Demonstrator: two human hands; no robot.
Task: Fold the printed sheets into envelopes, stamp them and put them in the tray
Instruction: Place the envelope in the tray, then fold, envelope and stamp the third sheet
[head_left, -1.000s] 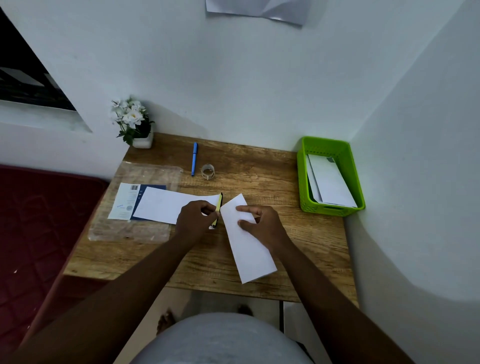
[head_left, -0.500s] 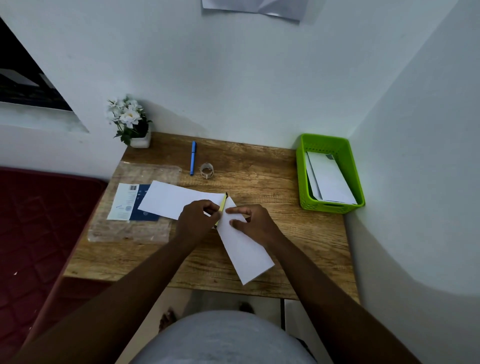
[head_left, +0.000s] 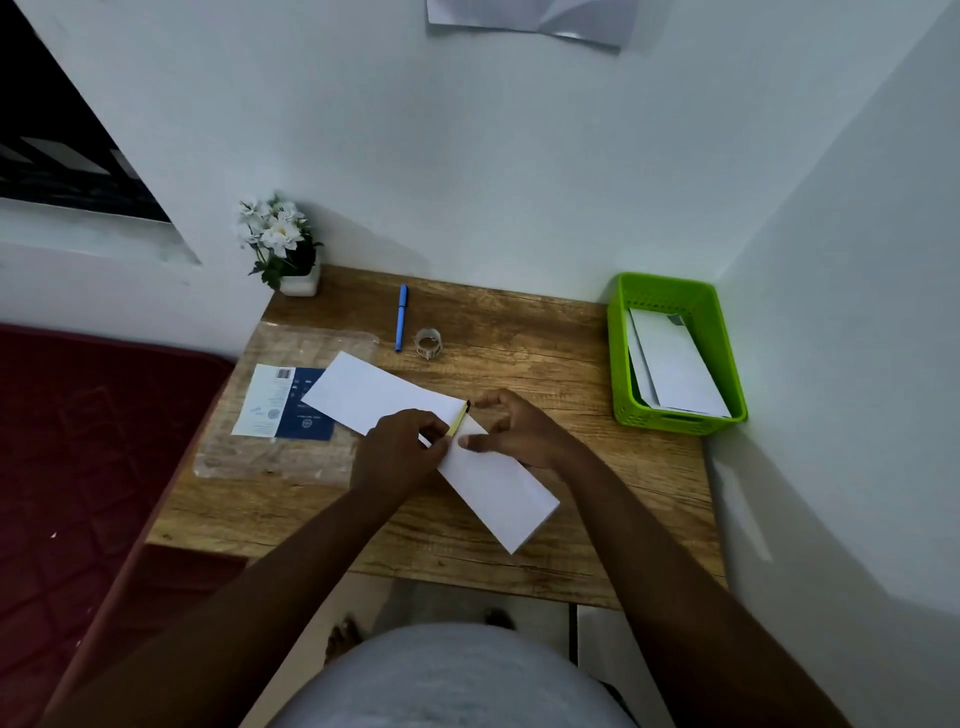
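We judge the task partly done: the green tray (head_left: 719, 358) at 2 o'clock on the desk (head_left: 545, 353) already holds a few white envelopes (head_left: 675, 371), while one envelope (head_left: 493, 483) lies at the desk's centre, apparently not yet stamped. Our left hand (head_left: 397, 449) pinches a small yellow strip (head_left: 458, 420) at that envelope's top; our right hand (head_left: 519, 434) hovers there, fingers curled, grasping nothing. Another white sheet (head_left: 374, 395) lies at 10 o'clock over a printed sheet (head_left: 283, 405), so more seems left

A white envelope (head_left: 493, 483) is seen under the hands, a yellow-and-black stick (head_left: 459, 419) between them, a green perforated tray (head_left: 623, 358) to their right, a blue pen (head_left: 401, 317) beyond.
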